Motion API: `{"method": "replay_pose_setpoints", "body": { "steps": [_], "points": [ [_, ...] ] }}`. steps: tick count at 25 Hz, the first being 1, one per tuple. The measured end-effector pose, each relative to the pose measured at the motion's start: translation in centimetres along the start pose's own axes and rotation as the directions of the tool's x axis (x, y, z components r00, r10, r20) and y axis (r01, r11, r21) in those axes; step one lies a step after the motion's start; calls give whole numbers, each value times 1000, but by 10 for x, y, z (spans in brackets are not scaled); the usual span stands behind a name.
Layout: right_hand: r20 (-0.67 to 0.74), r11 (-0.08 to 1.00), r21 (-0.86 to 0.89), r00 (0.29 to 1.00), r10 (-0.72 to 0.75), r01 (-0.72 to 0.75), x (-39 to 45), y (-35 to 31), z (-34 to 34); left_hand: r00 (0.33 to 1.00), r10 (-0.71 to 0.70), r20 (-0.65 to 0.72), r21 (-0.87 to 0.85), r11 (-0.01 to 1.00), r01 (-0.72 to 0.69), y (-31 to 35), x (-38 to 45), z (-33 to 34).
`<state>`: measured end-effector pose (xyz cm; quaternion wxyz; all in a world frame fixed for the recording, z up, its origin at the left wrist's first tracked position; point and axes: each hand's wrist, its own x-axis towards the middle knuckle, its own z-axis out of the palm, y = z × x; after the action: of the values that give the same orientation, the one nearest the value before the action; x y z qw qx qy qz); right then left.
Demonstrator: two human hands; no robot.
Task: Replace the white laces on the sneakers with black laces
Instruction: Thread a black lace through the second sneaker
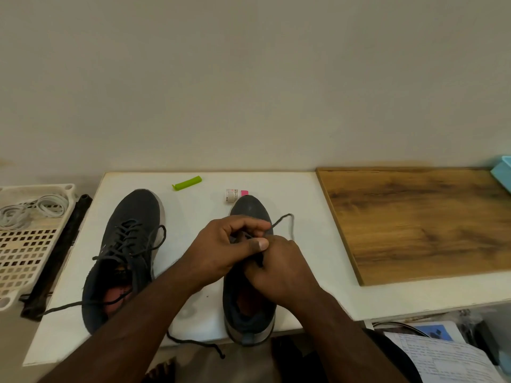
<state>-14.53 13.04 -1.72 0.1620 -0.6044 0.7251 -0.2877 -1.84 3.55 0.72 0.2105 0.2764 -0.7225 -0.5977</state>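
Hands are meeting over the right sneaker, which is standing toe-away on the white board. The left hand is curling over the eyelet area, thumb and fingers pinching what looks like the black lace. The right hand is closing on the same spot from the other side, fingers bent under; exactly what it is pinching is hidden by the left thumb. One loop of the lace is arching out past the toe, and another end is trailing off the near edge of the board.

The left sneaker is sitting just beside, already threaded in black, ends loose. The white laces are lying coiled in the tray to the far left, so removal seems to be finished.

Risks from here, as I judge them: the dangling end is hanging free and could snag or drag, pulling the lace uneven. With both hands crowding one eyelet, the tip could be slipping out or going into the wrong hole unseen. A hard tug could be sliding the shoe toward the small roll and the green clip behind it.
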Motion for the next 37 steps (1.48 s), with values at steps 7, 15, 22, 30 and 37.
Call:
{"method": "replay_pose_setpoints", "body": {
  "steps": [7,15,22,30,37],
  "points": [
    [165,125,960,870,465,-249,9,11,-35,995,-72,75,-43,996,75,-1,-4,7],
    [47,967,215,990,130,-137,0,16,-23,967,-229,-115,-473,868,150,6,5,-5],
    [-88,975,152,980,179,-164,-1,25,-26,979,-205,-15,48,977,205,-5,0,-8],
    [-418,952,-81,877,236,-294,4,47,-25,979,-183,-91,261,944,201,-14,4,-19],
    [-162,972,-177,970,-181,152,3,13,-4,971,-173,-166,81,979,188,-10,5,-11]
  ]
}}
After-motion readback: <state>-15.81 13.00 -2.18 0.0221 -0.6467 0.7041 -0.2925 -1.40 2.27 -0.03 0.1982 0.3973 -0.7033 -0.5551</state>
